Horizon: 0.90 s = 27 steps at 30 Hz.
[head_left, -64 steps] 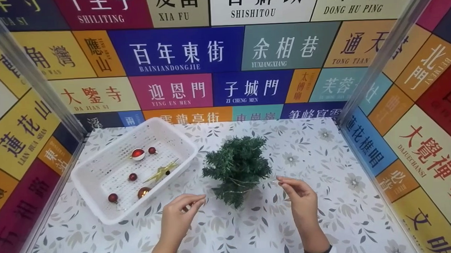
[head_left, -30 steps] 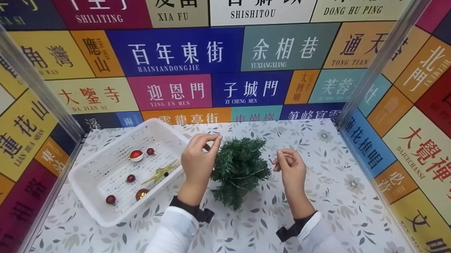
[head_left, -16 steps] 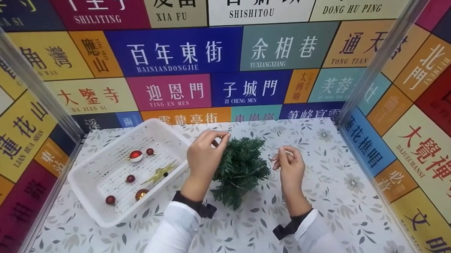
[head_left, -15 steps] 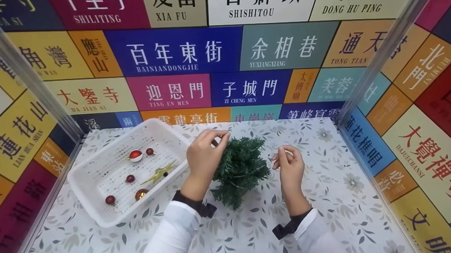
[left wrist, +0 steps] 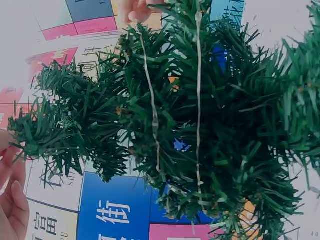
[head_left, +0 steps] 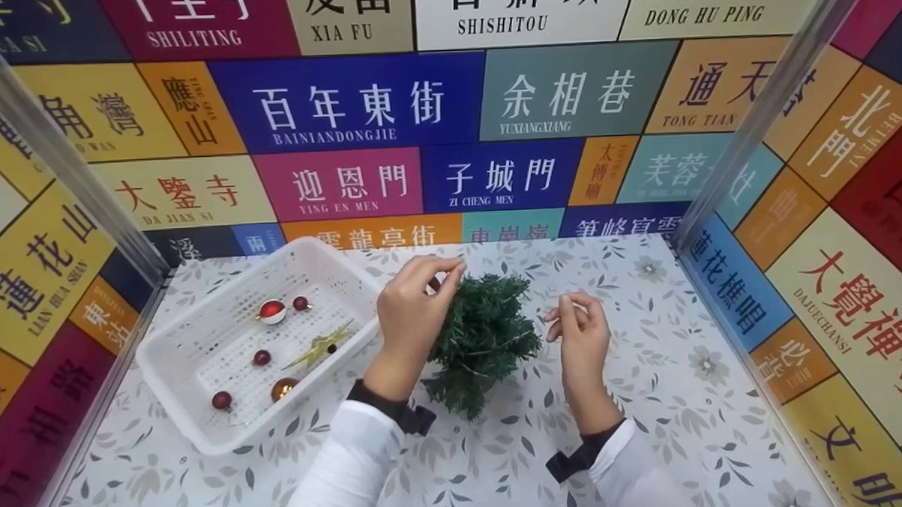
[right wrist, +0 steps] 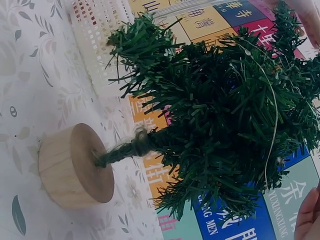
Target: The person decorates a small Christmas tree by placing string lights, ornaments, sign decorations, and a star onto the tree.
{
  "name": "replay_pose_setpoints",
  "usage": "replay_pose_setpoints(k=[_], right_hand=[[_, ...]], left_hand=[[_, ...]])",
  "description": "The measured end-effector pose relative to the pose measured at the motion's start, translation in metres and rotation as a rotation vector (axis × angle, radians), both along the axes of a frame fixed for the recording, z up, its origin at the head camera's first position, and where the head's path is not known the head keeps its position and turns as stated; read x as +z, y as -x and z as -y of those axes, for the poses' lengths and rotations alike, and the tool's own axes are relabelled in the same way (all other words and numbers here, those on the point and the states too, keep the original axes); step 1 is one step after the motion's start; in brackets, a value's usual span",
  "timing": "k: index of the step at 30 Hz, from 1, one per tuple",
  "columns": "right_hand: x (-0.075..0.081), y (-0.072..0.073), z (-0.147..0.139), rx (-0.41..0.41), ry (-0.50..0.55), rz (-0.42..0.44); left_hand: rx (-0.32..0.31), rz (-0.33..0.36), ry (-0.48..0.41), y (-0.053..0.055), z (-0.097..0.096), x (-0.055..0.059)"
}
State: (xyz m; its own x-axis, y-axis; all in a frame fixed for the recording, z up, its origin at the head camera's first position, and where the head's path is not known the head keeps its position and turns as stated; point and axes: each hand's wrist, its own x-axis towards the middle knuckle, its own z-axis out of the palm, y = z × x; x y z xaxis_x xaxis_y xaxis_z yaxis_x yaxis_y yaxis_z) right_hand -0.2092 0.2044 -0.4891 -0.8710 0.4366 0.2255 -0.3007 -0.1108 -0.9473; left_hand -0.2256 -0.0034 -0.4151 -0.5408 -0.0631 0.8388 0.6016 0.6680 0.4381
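Observation:
A small artificial Christmas tree (head_left: pixel 484 342) stands on a round wooden base (right wrist: pixel 75 165). A thin silvery string-light wire (left wrist: pixel 199 100) crosses its branches in two lines. My left hand (head_left: pixel 411 304) is raised at the tree's upper left, thumb and forefinger tips together close to a branch; I cannot tell what is between them. Right of the tree, my right hand (head_left: pixel 583 331) has its fingers curled in with the thumb against them. In the left wrist view, one line of wire runs up to the fingertips of that hand (left wrist: pixel 140 10).
A white perforated basket (head_left: pixel 183 420) stands at the left. Inside lie a red-and-white ball (head_left: pixel 272 311), several small dark red balls (head_left: pixel 262 358), a shiny copper ball (head_left: pixel 284 388) and a gold star (head_left: pixel 321 346). Sign-printed walls enclose the floral tabletop (head_left: pixel 651 396) behind and at both sides.
Both hands have risen from lower beside the tree, the left one moving up and right to the tree's upper left. Over the last half second they have hardly moved.

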Motion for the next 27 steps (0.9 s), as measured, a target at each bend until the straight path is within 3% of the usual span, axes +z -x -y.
replay_pose_setpoints(k=[5,11,16,23,27], right_hand=[[0.004,0.01,0.001,0.021,-0.051,0.165],[0.008,0.009,0.001,0.055,-0.065,0.265],[0.006,0.007,-0.001,0.086,-0.099,0.292],[0.004,0.005,-0.001,0.115,-0.131,0.306],[0.004,0.004,0.002,0.119,-0.151,0.287]], left_hand=[[0.101,0.082,0.08,0.003,0.003,0.001],[0.138,0.19,0.039,-0.003,0.016,-0.009],[0.153,0.177,0.029,-0.016,0.029,-0.02],[0.174,0.165,0.03,-0.024,0.041,-0.043],[0.161,0.116,0.032,-0.033,0.041,-0.058]])
